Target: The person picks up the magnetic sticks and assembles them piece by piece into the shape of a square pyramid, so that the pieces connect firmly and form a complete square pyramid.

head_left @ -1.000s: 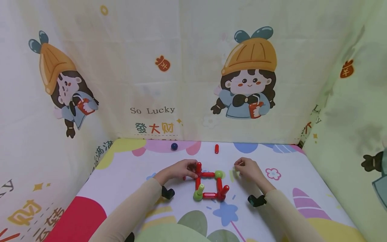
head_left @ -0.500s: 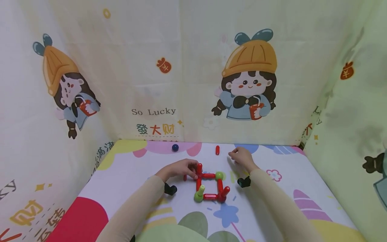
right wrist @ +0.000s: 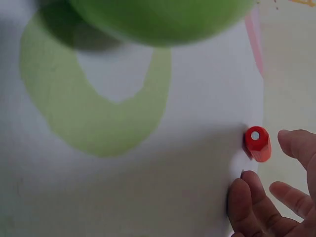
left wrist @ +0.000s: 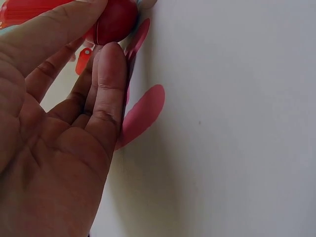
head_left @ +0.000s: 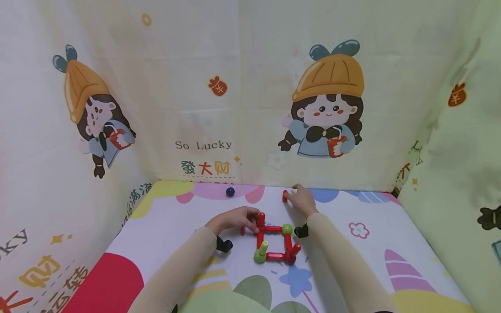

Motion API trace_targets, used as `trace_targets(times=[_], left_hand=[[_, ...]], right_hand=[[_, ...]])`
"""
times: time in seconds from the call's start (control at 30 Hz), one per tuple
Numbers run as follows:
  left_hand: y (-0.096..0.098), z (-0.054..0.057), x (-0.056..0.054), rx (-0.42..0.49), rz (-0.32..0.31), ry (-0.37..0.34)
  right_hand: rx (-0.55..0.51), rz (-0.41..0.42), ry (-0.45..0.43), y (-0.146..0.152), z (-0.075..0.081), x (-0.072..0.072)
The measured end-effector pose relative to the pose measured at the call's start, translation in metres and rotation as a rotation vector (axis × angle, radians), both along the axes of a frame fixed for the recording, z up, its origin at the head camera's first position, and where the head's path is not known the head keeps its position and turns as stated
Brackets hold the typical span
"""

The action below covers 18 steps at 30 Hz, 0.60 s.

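Observation:
A square of red rods (head_left: 275, 256) with balls at its corners lies on the table. My left hand (head_left: 240, 217) pinches the red ball (left wrist: 117, 22) at its far left corner, where an upright red rod (head_left: 262, 217) stands. At the far right corner sits a green ball (head_left: 287, 229), seen large in the right wrist view. The near corners carry a light green rod (head_left: 264, 247) and a tilted red rod (head_left: 296, 248). At the back, my right hand (head_left: 303, 201) has its thumb and fingers spread around a loose red rod (right wrist: 258, 144), which shows between them.
A dark blue ball (head_left: 230, 191) lies near the table's back edge, left of the loose rod. Behind that edge rises a printed cloth wall (head_left: 258, 130), with more cloth on both sides. The tablecloth (head_left: 332, 243) bears coloured prints.
My right hand has moved back and left, from beside the square to the loose red rod. The left hand stays at its corner. The whole view has shifted slightly.

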<state>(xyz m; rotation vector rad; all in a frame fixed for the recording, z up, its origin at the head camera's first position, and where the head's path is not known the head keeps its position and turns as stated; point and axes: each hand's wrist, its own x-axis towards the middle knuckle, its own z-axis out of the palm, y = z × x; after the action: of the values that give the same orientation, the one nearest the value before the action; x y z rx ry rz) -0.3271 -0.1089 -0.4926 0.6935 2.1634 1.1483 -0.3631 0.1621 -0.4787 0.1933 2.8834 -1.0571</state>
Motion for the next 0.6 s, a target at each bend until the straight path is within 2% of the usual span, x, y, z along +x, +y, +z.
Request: trace_targets(times=[0.3, 0.6], left_hand=[[0.003, -0.001, 0.001, 0.002, 0.006, -0.007], [0.001, -0.001, 0.000, -0.010, 0.008, 0.003]], right_hand=[[0.084, 0.000, 0.026, -0.006, -0.009, -0.005], [-0.006, 0.064, -0.043, -0.004, 0.001, 0.002]])
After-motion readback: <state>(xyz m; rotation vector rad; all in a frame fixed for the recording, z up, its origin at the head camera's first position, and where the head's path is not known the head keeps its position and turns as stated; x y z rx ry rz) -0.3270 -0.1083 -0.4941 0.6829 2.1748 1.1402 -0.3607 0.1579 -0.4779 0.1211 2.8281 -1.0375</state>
